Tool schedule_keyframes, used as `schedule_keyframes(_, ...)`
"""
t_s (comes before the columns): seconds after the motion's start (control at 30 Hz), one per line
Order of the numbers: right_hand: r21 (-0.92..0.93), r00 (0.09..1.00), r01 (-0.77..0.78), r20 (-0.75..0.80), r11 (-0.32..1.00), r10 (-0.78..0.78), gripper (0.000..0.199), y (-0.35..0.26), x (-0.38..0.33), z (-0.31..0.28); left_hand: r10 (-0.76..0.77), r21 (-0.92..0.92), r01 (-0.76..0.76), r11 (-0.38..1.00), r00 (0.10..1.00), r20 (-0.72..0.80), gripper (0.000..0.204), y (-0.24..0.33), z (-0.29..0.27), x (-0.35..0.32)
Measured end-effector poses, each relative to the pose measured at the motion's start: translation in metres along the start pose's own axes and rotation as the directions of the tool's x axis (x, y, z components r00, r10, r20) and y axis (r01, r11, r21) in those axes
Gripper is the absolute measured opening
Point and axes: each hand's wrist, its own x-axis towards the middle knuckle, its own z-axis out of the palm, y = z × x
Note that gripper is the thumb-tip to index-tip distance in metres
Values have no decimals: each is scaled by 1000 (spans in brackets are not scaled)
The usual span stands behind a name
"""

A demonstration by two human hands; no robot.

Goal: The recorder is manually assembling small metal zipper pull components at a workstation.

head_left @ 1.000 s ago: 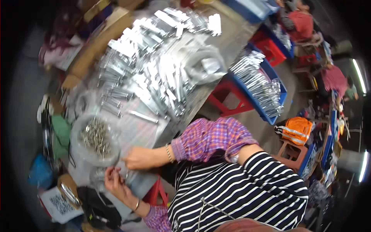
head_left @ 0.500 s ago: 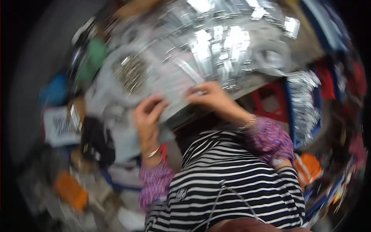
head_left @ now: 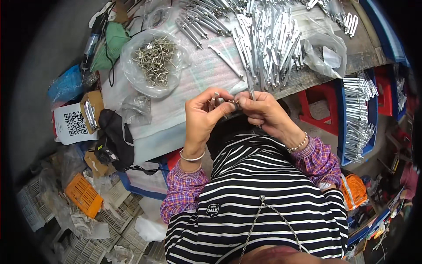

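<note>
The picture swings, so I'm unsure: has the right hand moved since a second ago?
Yes: the right hand moved away from the bag of parts, toward the metal strips.

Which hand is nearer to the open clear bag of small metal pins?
Left. The left hand is just off the near right side of the bag; the right hand is farther right.

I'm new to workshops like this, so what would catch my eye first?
Probably the shiny heap of metal strips on the far side of the table. To its left, a clear bag holds small metal pins. Nearer, the left hand and right hand pinch metal pieces close together.
</note>
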Motion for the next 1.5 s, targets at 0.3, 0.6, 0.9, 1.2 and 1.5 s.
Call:
schedule_keyframes(0.3, 79, 1000, -6, 19, 997, 4, 13, 3, 0, -1, 7, 69, -8, 998, 1000, 10, 16, -2, -1, -2)
schedule_keyframes(0.6, 33, 999, -46, 1, 998, 46, 16, 4, 1, -4, 183, 369, -183, 911, 983, 35, 18, 1, 4, -4)
schedule_keyframes(0.9, 134, 994, -106, 36, 985, 102, 16, 8, 1, -10, 395, 548, -409, 730, 906, 150, 21, 0, 7, -5)
schedule_keyframes(1.2, 200, 992, -107, 80, 974, 93, 10, 12, 0, -16, 611, 730, -639, 244, 686, 396, 23, -3, 12, -6)
schedule_keyframes(1.5, -27, 998, 34, -56, 999, -35, 17, 4, -7, -13, 317, 543, -320, 776, 943, 103, 15, 3, 17, -3)
